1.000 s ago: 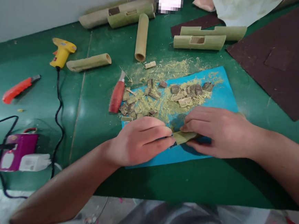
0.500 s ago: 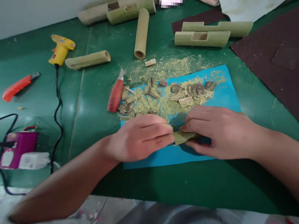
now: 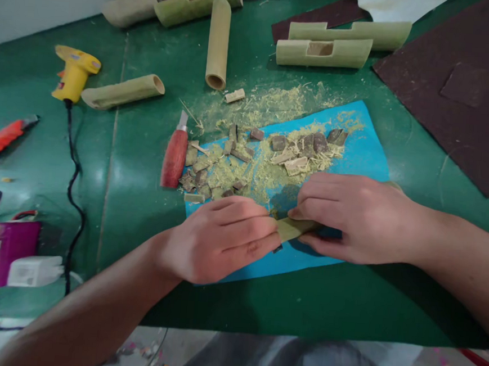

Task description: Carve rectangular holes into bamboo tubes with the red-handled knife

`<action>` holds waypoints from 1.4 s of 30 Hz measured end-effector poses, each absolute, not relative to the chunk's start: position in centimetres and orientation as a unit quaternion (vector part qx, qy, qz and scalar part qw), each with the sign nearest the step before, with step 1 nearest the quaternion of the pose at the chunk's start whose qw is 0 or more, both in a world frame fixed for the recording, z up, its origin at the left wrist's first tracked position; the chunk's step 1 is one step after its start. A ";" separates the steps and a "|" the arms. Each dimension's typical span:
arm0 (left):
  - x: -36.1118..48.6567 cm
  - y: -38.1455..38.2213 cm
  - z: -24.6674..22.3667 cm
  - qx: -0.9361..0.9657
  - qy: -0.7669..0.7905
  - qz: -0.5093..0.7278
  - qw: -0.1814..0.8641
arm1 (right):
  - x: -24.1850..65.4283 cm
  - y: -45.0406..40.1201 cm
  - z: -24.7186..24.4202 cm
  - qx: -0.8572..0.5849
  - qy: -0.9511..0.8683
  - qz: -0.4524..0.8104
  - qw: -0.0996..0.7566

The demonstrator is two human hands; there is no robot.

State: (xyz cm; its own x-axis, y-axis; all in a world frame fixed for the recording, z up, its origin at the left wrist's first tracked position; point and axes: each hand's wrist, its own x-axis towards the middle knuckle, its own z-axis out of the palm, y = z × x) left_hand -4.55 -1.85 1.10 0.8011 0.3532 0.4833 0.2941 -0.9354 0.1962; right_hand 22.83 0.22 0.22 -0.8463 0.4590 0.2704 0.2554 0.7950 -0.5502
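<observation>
A big green table (image 3: 226, 311) lies under a bright blue sheet (image 3: 369, 153) in the middle. The left hand (image 3: 227, 241) and right hand (image 3: 343, 216), both with fingers curled nearly closed, grip a pale green bamboo piece (image 3: 294, 228) just below the middle. Its long side runs across, tilting up toward the right. Brown and tan chips (image 3: 297, 164) lie above it.

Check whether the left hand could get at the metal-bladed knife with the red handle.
Probably yes: the knife lies uncovered near the left hand, though that hand would likely have to let go of the green bamboo piece first.
</observation>
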 end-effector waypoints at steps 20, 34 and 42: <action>-4.9 -2.1 1.2 0.946 0.179 0.264 0.053 | 22.8 0.2 0.3 -0.201 -0.925 0.261 0.191; -4.9 -2.0 1.1 0.949 0.181 0.242 0.088 | 22.9 0.1 0.4 -0.194 -0.926 0.262 0.189; -5.9 -1.4 2.1 0.935 0.239 0.245 0.089 | 22.8 0.1 0.5 -0.194 -0.927 0.256 0.192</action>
